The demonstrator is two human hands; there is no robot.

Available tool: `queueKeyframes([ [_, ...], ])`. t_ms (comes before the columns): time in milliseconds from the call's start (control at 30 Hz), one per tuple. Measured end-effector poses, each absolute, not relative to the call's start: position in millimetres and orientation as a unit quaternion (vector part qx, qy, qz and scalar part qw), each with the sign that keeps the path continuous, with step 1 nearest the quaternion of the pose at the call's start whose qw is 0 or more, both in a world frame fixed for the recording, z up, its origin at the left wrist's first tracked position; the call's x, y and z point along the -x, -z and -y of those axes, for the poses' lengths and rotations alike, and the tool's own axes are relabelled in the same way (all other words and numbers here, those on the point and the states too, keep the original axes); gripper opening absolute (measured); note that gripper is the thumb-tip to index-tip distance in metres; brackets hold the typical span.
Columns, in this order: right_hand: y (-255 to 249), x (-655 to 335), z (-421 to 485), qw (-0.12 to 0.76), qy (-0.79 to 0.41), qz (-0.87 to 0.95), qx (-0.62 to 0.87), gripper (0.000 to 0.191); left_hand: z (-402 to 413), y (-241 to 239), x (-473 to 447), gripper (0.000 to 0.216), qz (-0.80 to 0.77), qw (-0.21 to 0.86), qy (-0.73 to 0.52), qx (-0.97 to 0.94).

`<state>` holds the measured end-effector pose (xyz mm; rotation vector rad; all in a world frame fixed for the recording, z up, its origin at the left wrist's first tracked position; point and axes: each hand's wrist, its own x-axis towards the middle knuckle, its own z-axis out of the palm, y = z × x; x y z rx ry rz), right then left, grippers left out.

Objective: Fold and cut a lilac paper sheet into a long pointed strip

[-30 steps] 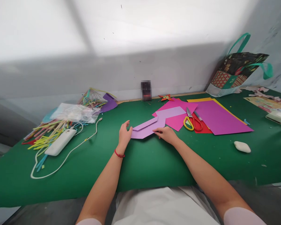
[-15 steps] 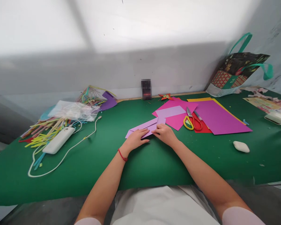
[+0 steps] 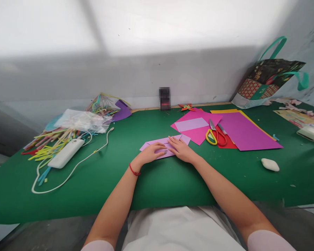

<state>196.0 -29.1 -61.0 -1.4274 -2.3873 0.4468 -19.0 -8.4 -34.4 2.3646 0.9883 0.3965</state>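
A folded sheet of lilac paper (image 3: pixel 185 138) lies on the green table (image 3: pixel 157 188) in front of me, creased along its length with slanted corners. My left hand (image 3: pixel 152 153) rests on its left half, fingers stretched over the paper. On its right half my right hand (image 3: pixel 180 149) lies flat with the fingers extended. Both palms hide much of the sheet's middle and near edge. Just beyond, a flat lilac strip (image 3: pixel 191 124) lies on magenta paper (image 3: pixel 199 137), beside scissors (image 3: pixel 216 134) with yellow and red handles.
Purple sheets (image 3: pixel 251 134) lie at right, near a small white case (image 3: pixel 270 164). A patterned bag (image 3: pixel 264 85) stands behind. At left are a white power bank (image 3: pixel 66 153) with its cable, paper strips (image 3: pixel 45 144) and a plastic bag (image 3: pixel 83 121). A folded star (image 3: pixel 187 107) sits at the back.
The lilac paper has turned to lie more level. My right hand has gone from pinching its near edge to lying flat on it, and my left hand has shifted slightly.
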Motion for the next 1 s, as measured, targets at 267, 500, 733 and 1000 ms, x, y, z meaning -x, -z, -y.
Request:
queueKeyframes([
  [267,66,-190,30,0.075,-0.118,0.830,0.540,0.060,4,63,5,0.051,-0.444,0.130,-0.132,-0.876],
  [500,65,-188,32,0.061,-0.115,0.824,0.552,0.061,9,61,2,0.052,-0.455,0.106,-0.095,-0.879],
  [733,56,-190,35,0.042,-0.134,0.814,0.564,0.062,12,48,2,0.054,-0.420,0.136,-0.112,-0.890],
  [1000,51,-198,38,0.033,-0.168,0.805,0.567,0.064,17,45,2,0.045,-0.332,0.165,-0.153,-0.916],
])
